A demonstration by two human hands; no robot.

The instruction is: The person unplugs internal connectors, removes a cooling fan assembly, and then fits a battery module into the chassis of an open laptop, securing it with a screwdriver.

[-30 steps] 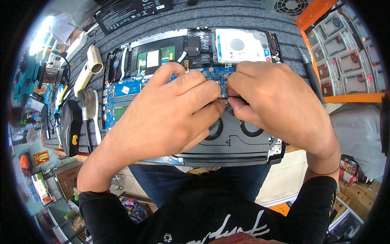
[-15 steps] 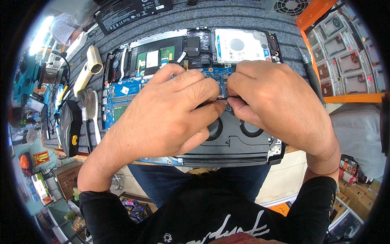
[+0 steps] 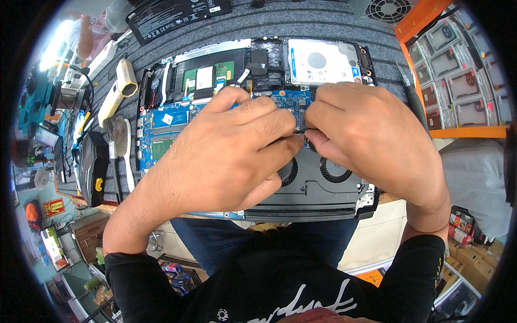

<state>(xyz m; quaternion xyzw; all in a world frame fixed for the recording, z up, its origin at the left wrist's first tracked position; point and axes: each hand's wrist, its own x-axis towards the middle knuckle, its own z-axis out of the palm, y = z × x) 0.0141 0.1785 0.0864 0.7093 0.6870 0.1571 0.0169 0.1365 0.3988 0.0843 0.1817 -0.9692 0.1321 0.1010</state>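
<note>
An opened laptop (image 3: 258, 209) lies on the bench before me, its inner parts bare. My left hand (image 3: 237, 153) is closed over the middle of the blue circuit board (image 3: 180, 119), thumb and fingers pinched. From the other side my right hand (image 3: 371, 134) is closed too, its fingertips almost touching the left ones. A thin dark bit, perhaps a cable, shows between the two pinches, but the fingers hide most of it. Just nearer to me sit two round fans (image 3: 335, 171). Beyond my right hand is a silver hard drive (image 3: 320, 62).
Left of the laptop lie a cream tool (image 3: 114, 94), a dark-bristled brush (image 3: 112, 132), a white-handled brush (image 3: 127, 156) and a black-and-yellow case (image 3: 94, 167). A black battery (image 3: 172, 21) lies at the back. An orange-framed rack (image 3: 468, 132) stands right.
Both hands keep their pinches at nearly the same spot on the board. The view has shifted slightly. At the far upper left, another person's arm has moved.
</note>
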